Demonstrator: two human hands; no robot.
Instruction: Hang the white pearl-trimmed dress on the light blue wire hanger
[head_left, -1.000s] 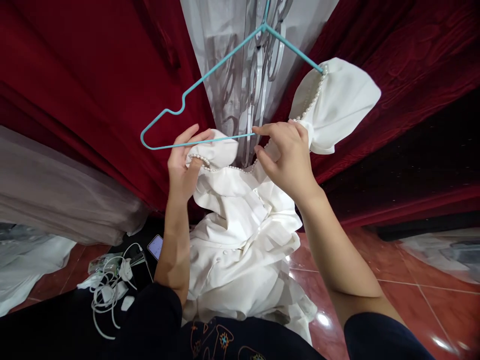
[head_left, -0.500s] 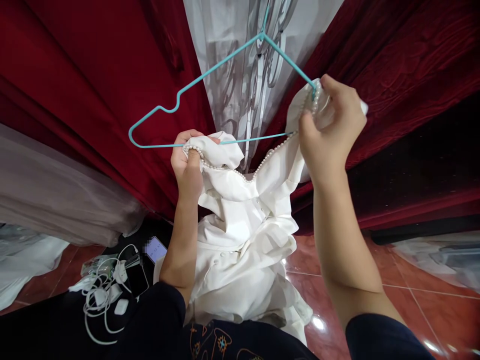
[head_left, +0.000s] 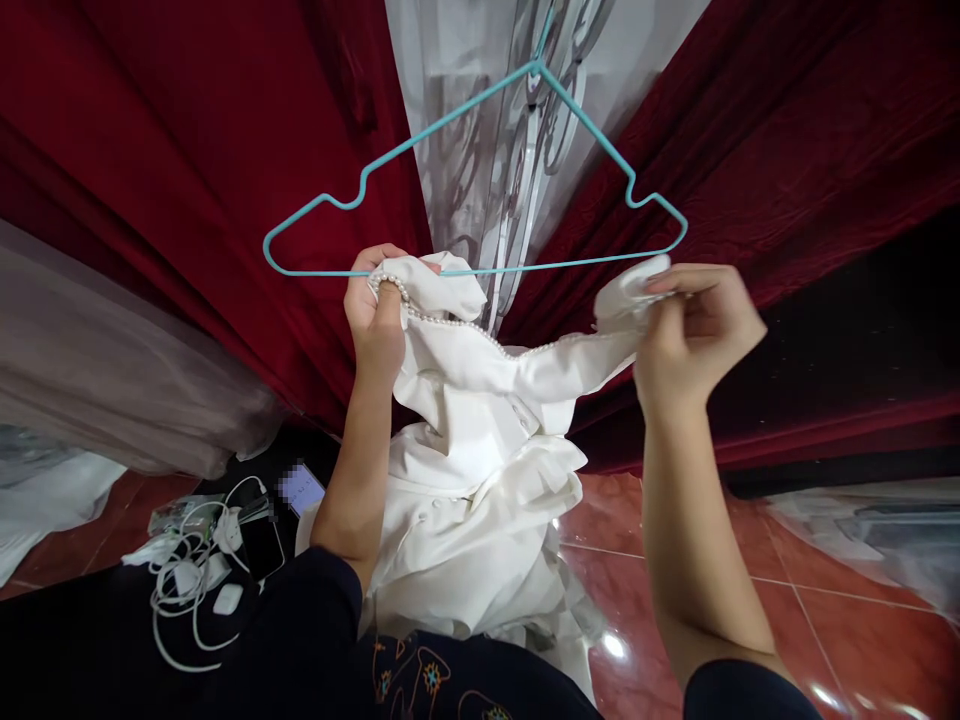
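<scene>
A teal wire hanger [head_left: 472, 160] hangs in front of red curtains. Below it a white garment [head_left: 480, 450] with a pearl-trimmed neckline droops toward the floor. My left hand [head_left: 379, 315] is closed on the garment's left shoulder, touching the hanger's bottom bar. To the right, my right hand [head_left: 694, 335] pinches the garment's right shoulder just under the hanger's right end. The right shoulder is off the hanger.
Red curtains [head_left: 150, 170] flank a sheer white curtain [head_left: 480, 90]. On the red tiled floor [head_left: 787, 620] at lower left lie white cables and chargers [head_left: 195, 580] and a phone [head_left: 300, 488]. Pale fabric [head_left: 90, 380] hangs at left; plastic sheeting [head_left: 877, 530] lies at right.
My right hand pulled the garment's right shoulder down off the hanger's right end and now holds it lower and farther right. The left hand has stayed put.
</scene>
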